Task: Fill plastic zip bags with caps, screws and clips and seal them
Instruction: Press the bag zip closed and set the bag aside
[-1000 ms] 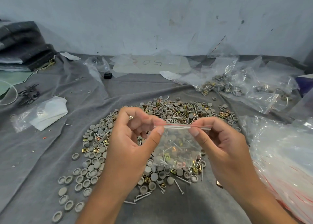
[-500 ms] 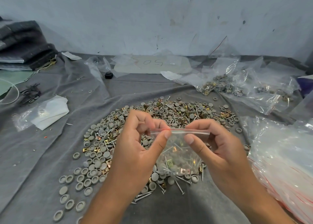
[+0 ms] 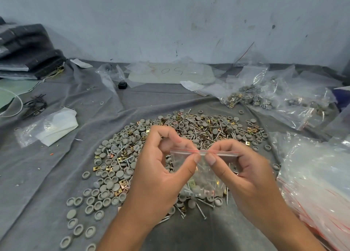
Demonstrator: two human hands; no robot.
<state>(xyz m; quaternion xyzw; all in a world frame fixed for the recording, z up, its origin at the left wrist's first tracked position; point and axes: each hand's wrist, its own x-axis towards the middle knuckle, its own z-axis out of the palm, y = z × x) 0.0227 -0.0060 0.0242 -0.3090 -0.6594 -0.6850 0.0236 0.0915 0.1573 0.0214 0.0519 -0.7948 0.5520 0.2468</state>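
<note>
With both hands, left [image 3: 161,167] and right [image 3: 240,167], pinching the bag [image 3: 203,171] top, slide your thumbs toward 3 and 9 o'clock.

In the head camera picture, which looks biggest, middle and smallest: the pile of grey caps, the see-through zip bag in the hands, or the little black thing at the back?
1. Pile of grey caps, with screws and clips.
2. Clear zip bag, though it is nearer the camera.
3. Small black object, farther away.

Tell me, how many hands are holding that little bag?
2. The left hand pinches the small zip bag at the middle of its red-lined top, and the right hand pinches right beside it.
</note>
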